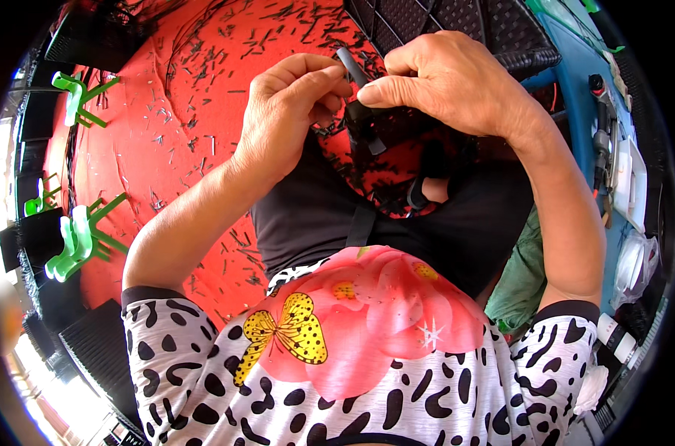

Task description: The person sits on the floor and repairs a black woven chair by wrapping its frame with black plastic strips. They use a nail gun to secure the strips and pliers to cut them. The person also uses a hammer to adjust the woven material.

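Head view: a person seated, looking down at both hands raised over the lap, above a red cloth
Left hand: fingers and thumb pinched together just left of the black strip, fingertips close to its upper part; whether they actually grip it cannot be told
Right hand: curled shut, thumb pressed down on the black piece, clamping it from the right
Black strip: narrow dark flat strip between the two hands; long axis runs from upper left to lower right, free end pointing up and away from the person
Black piece: small dark blocky part under the right thumb, where the strip's lower end meets it; a short tail sticks out below
Red cloth: spread beneath the hands, strewn with many short dark offcuts
Green plastic clips: pale green, pronged, lying along the left edge of the cloth
Woven black panel: dark lattice at the top, behind the right hand
Blue surface: at the right, carrying white containers and small tools, labels too small to read
Green cloth: bunched by the right elbow
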A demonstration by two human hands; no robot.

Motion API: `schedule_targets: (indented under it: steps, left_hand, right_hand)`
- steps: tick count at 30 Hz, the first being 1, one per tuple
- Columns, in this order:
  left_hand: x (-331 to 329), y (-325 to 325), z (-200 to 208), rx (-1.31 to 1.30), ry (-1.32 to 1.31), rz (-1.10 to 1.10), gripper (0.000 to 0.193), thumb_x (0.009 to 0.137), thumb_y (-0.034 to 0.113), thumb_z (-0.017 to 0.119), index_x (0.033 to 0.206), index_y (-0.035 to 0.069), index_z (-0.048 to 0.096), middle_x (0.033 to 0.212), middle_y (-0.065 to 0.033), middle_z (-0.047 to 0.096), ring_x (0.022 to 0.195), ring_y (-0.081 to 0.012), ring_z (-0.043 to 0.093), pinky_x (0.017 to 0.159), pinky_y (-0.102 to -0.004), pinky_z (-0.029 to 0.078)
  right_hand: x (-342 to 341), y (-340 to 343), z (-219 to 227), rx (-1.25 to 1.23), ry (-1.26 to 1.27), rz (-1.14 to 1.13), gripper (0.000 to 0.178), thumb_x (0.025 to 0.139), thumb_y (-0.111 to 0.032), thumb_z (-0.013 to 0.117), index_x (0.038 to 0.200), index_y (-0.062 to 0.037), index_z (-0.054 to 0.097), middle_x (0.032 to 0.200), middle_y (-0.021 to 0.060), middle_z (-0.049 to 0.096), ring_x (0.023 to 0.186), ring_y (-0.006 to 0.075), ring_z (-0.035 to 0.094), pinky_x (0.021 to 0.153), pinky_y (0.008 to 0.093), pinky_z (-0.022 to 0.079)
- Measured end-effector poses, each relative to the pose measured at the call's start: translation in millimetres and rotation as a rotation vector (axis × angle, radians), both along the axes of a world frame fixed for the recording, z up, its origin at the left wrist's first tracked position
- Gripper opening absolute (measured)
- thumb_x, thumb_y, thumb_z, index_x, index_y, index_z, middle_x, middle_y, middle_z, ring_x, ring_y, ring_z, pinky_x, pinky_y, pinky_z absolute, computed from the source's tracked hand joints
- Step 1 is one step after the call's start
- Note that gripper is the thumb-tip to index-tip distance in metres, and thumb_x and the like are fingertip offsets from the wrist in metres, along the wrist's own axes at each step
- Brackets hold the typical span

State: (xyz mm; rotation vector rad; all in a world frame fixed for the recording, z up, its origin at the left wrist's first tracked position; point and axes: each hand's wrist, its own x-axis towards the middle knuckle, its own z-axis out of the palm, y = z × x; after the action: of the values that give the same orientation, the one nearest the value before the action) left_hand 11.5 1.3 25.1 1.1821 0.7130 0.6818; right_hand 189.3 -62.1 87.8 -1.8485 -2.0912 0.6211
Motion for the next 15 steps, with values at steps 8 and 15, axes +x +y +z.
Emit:
schedule_targets:
  steps: [8, 15]
  left_hand:
    - [-11, -5, -3, 0.244, -0.047, -0.285, 0.035, 0.07, 0.009, 0.063, 0.102, -0.002, 0.054, 0.089, -0.0052, 0.059, 0.082, -0.0119, 0.054, 0.076, -0.0255, 0.044]
    - [-11, -22, -10, 1.064, 0.243, -0.109, 0.053, 0.061, 0.012, 0.076, 0.106, -0.003, 0.05, 0.087, -0.0149, 0.056, 0.081, -0.029, 0.058, 0.07, -0.034, 0.048]
  right_hand:
    - [0, 7, 7, -0.13, -0.027, 0.024, 0.045, 0.079, -0.042, 0.062, 0.066, 0.0011, 0.061, 0.053, 0.016, 0.049, 0.048, 0.0258, 0.048, 0.05, 0.0373, 0.036]
    - [6, 7, -3, -0.026, -0.024, 0.059, 0.052, 0.079, -0.048, 0.059, 0.066, 0.0023, 0.06, 0.052, 0.0184, 0.047, 0.049, 0.0294, 0.047, 0.051, 0.04, 0.035]
